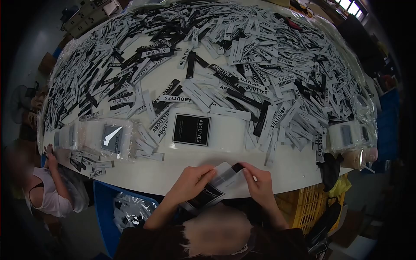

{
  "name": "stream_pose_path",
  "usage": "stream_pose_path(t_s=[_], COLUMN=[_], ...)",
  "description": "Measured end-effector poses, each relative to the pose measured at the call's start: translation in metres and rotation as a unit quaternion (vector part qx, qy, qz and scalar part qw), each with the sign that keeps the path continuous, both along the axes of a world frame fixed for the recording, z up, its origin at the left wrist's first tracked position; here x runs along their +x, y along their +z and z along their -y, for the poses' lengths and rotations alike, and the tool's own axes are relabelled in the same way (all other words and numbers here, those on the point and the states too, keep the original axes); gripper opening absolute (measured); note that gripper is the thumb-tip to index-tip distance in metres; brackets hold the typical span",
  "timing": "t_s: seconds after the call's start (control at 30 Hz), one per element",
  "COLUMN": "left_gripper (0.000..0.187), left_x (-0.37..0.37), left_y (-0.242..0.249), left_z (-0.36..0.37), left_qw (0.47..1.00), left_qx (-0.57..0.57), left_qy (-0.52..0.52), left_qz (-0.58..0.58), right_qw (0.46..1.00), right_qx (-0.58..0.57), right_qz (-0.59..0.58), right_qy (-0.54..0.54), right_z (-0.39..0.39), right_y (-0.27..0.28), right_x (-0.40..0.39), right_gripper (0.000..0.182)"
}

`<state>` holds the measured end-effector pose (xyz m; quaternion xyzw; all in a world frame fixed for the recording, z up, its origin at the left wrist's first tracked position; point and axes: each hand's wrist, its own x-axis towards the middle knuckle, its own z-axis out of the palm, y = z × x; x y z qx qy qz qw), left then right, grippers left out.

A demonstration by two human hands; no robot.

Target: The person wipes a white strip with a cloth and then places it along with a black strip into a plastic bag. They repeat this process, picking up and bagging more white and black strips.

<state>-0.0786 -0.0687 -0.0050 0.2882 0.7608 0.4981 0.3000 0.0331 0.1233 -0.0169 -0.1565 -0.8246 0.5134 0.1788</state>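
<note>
Close to the table's front edge, my left hand (197, 181) is closed, thumb and fingers pinching one side of a pale plastic pouch (223, 177) with a black ABOUTYES label (207, 196). My right hand (258, 180) pinches the pouch's other side near its upper corner, where a small black patch (237, 167) shows. The pouch is tilted, its lower part reaching down toward my body. Just beyond my hands lies a stack of clear pouches (229, 130), topped by a black ABOUTYES card (190, 130).
Black and white ABOUTYES strips (251, 78) cover most of the white table (182, 160). More packed pouches (110, 138) lie at left and right. A blue bin (102, 208) holds plastic bags below, beside a yellow crate (303, 208). Another person (54, 186) sits at left; a cup (353, 159) stands right.
</note>
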Motion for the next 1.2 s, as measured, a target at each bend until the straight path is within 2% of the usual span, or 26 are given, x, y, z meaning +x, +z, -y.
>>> stream_pose_path(t_s=[0.07, 0.1, 0.17, 0.2, 0.27, 0.3, 0.37, 0.4, 0.47, 0.5, 0.57, 0.6, 0.67, 0.7, 0.77, 0.9, 1.0, 1.07, 1.1, 1.13, 1.17, 1.2], left_gripper=[0.017, 0.017, 0.017, 0.017, 0.017, 0.017, 0.016, 0.016, 0.018, 0.018, 0.019, 0.019, 0.019, 0.019, 0.019, 0.019, 0.024, 0.029, 0.027, 0.026, 0.025, 0.024], left_x=[-0.002, -0.002, 0.000, 0.002, 0.006, 0.006, 0.007, 0.006, 0.001, 0.000, 0.002, 0.002, 0.003, 0.004, 0.005, 0.009, 0.006, 0.005, 0.000, -0.004, -0.009, -0.015], left_y=[0.005, 0.006, 0.006, 0.006, 0.003, 0.005, 0.009, 0.008, 0.007, 0.009, 0.013, 0.012, 0.009, 0.010, 0.014, 0.012, -0.011, -0.015, -0.009, -0.003, 0.002, 0.006], left_z=[-0.001, -0.002, -0.001, -0.002, -0.005, -0.005, -0.006, -0.003, 0.004, 0.004, 0.004, 0.003, 0.001, 0.000, 0.000, 0.006, 0.029, 0.043, 0.054, 0.071, 0.091, 0.112], left_qw=[0.998, 0.998, 0.995, 0.995, 0.990, 0.990, 0.987, 0.986, 0.990, 0.990, 0.992, 0.992, 0.978, 0.978, 0.986, 0.992, 0.988, 0.975, 0.978, 0.987, 0.990, 0.971], left_qx=[-0.011, -0.009, 0.007, 0.007, 0.004, 0.003, -0.011, -0.011, -0.026, -0.026, 0.058, 0.057, 0.102, 0.103, 0.108, 0.100, 0.060, 0.085, 0.082, 0.035, -0.012, -0.161], left_qy=[-0.053, -0.054, -0.101, -0.101, -0.130, -0.133, -0.156, -0.158, -0.129, -0.128, 0.027, 0.026, -0.019, -0.023, -0.012, 0.038, 0.056, 0.150, 0.138, 0.082, 0.025, -0.075], left_qz=[-0.011, -0.010, 0.006, 0.007, -0.051, -0.051, -0.048, -0.048, 0.047, 0.045, 0.108, 0.107, 0.182, 0.182, 0.128, 0.072, 0.132, 0.139, 0.132, 0.135, 0.136, 0.163], right_qw=[0.958, 0.958, 0.872, 0.872, 0.828, 0.829, 0.844, 0.845, 0.853, 0.853, 0.855, 0.856, 0.937, 0.938, 0.959, 0.970, 0.958, 0.953, 0.970, 0.980, 0.988, 0.982], right_qx=[-0.178, -0.177, -0.329, -0.329, -0.399, -0.400, -0.276, -0.276, -0.430, -0.429, -0.492, -0.492, -0.293, -0.291, -0.197, -0.156, -0.196, -0.103, -0.073, -0.043, 0.050, 0.142], right_qz=[0.141, 0.142, 0.206, 0.207, 0.237, 0.235, 0.323, 0.322, 0.202, 0.201, 0.061, 0.060, 0.053, 0.052, 0.032, 0.024, 0.074, 0.082, 0.013, -0.056, -0.083, -0.110], right_qy=[0.173, 0.173, 0.299, 0.299, 0.314, 0.312, 0.328, 0.326, 0.217, 0.218, 0.151, 0.150, 0.182, 0.179, 0.199, 0.186, 0.195, 0.274, 0.230, 0.184, 0.119, 0.052], right_z=[-0.008, -0.015, -0.026, -0.023, -0.011, -0.008, -0.005, -0.003, 0.002, 0.004, 0.009, 0.011, 0.016, 0.016, 0.015, 0.024, 0.024, 0.014, 0.007, -0.002, -0.015, -0.031], right_y=[-0.002, -0.005, -0.014, -0.015, -0.016, -0.013, -0.005, -0.009, -0.019, -0.015, -0.002, -0.003, -0.004, -0.001, 0.007, 0.012, 0.014, 0.013, 0.016, 0.020, 0.020, 0.016], right_x=[0.006, 0.007, 0.007, 0.006, 0.000, -0.003, -0.010, -0.007, 0.000, 0.000, 0.000, -0.001, -0.001, -0.002, -0.008, -0.019, -0.034, -0.051, -0.065, -0.082, -0.099, -0.117], right_gripper=[0.020, 0.020, 0.020, 0.020, 0.019, 0.019, 0.020, 0.020, 0.018, 0.018, 0.015, 0.015, 0.013, 0.013, 0.013, 0.012, 0.012, 0.013, 0.013, 0.015, 0.018, 0.024])
